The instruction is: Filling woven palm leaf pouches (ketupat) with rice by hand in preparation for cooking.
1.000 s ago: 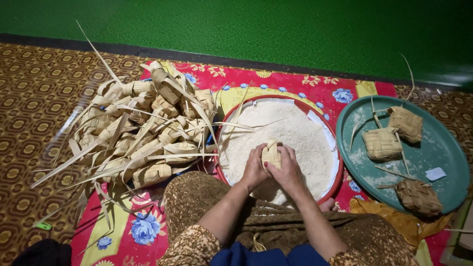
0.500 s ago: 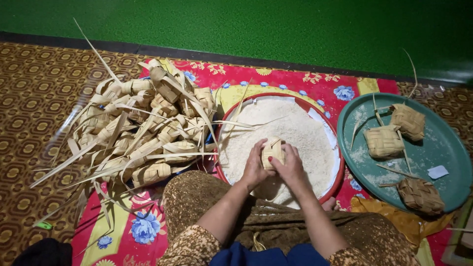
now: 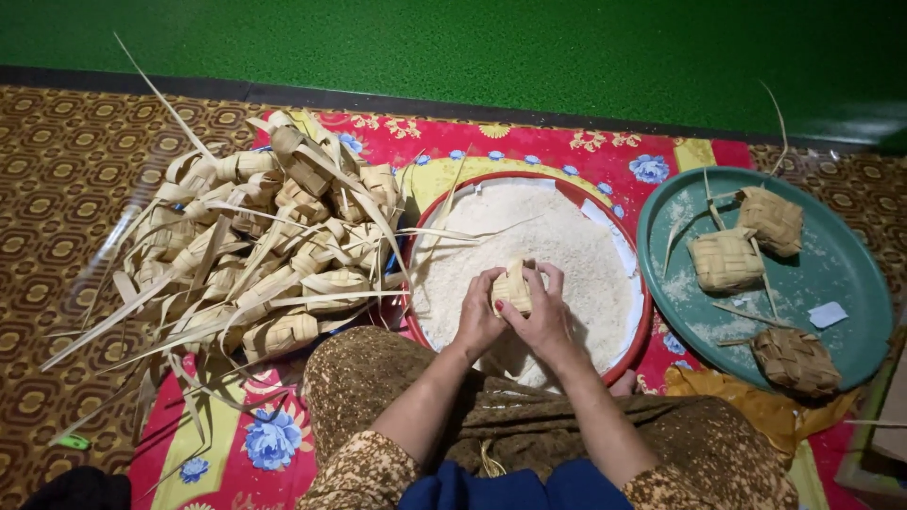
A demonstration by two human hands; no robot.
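Note:
A small woven palm-leaf pouch (image 3: 513,286) sits between both my hands, held over a red-rimmed basin (image 3: 644,332) full of white rice (image 3: 557,236). My left hand (image 3: 479,316) cups the pouch from the left side. My right hand (image 3: 544,316) grips it from the right, fingers curled over its top. Both forearms come up from my lap, which is covered in brown patterned cloth.
A big pile of empty woven leaf pouches (image 3: 255,246) with long loose strips lies left of the basin. At the right, a green round tray (image 3: 831,264) carries three filled pouches (image 3: 725,260) and spilled rice. A red flowered cloth (image 3: 274,439) covers the patterned carpet; a green wall stands behind.
The pouch has turned a little in my hands above the rice, and my fingers have shifted over it. Everything else stays put.

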